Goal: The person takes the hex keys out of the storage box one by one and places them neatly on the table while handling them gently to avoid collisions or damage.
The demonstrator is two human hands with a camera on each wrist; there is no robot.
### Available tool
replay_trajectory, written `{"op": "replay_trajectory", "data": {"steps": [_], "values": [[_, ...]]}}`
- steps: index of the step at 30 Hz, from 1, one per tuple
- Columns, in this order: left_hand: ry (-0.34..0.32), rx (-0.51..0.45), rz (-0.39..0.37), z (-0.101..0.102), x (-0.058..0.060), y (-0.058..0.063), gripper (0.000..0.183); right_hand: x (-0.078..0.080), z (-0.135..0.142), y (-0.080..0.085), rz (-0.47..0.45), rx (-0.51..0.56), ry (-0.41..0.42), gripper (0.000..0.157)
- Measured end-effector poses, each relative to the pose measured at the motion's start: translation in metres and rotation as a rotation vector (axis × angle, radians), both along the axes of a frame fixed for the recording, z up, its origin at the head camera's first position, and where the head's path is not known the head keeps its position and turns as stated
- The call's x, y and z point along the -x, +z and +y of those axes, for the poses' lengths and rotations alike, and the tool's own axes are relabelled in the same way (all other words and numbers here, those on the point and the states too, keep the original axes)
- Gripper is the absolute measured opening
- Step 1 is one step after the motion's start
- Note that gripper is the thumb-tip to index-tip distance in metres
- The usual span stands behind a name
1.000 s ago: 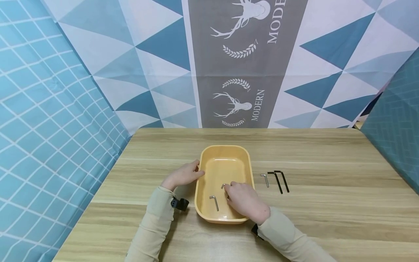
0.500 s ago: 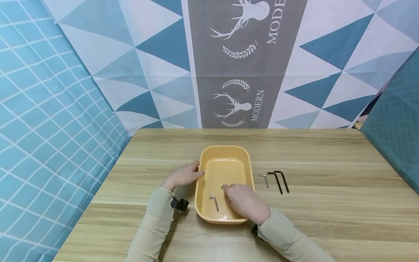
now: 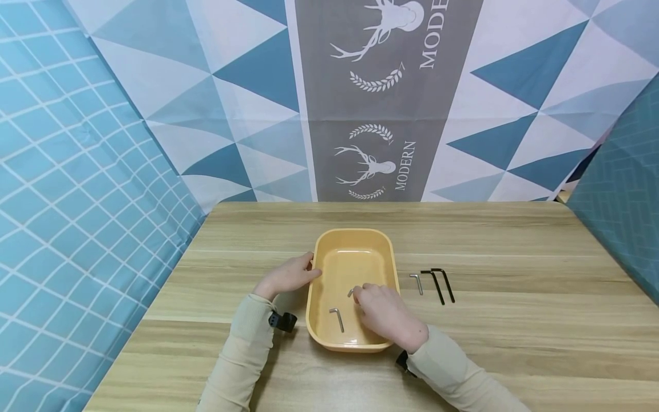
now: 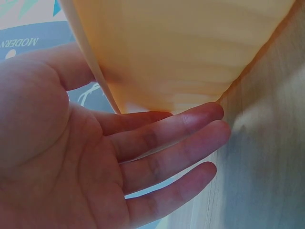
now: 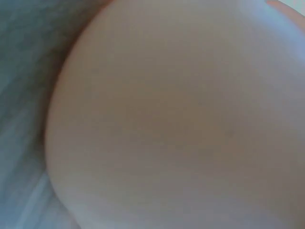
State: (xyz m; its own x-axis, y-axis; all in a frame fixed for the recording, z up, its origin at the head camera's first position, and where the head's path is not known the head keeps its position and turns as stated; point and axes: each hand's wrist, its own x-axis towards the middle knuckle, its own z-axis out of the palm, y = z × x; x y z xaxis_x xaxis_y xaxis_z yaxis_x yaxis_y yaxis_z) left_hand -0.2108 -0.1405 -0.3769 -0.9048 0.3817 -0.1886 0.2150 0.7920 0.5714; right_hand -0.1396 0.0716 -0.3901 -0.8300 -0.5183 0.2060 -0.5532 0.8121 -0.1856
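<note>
Your left hand point(image 3: 286, 276) rests flat against the left wall of the yellow plastic rectangular tray point(image 3: 354, 238), fingers straight, its grip on nothing. Inside the tray lies a small silver L-shaped hex key point(image 3: 337, 318). Your right hand point(image 3: 383, 312) pinches a second silver hex key point(image 3: 351, 292) there. Three more hex keys point(image 3: 434, 284) lie on the wooden table point(image 3: 515, 274), right of the tray.

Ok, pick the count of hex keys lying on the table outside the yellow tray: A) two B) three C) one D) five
B: right of the yellow tray, one silver hex key and two black hex keys lie on the table.
</note>
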Motion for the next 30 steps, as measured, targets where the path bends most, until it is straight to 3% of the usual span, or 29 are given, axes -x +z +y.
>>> {"op": "replay_trajectory", "data": {"steps": [21, 30], "values": [[0.006, 0.005, -0.014, 0.0, 0.001, 0.0, 0.034, 0.006, 0.01, 0.019, 0.002, 0.099, -0.088, 0.009], [0.006, 0.0, -0.012, 0.0, 0.0, 0.0, 0.031, 0.012, 0.019, 0.028, 0.064, 0.169, -0.131, 0.009]]}}
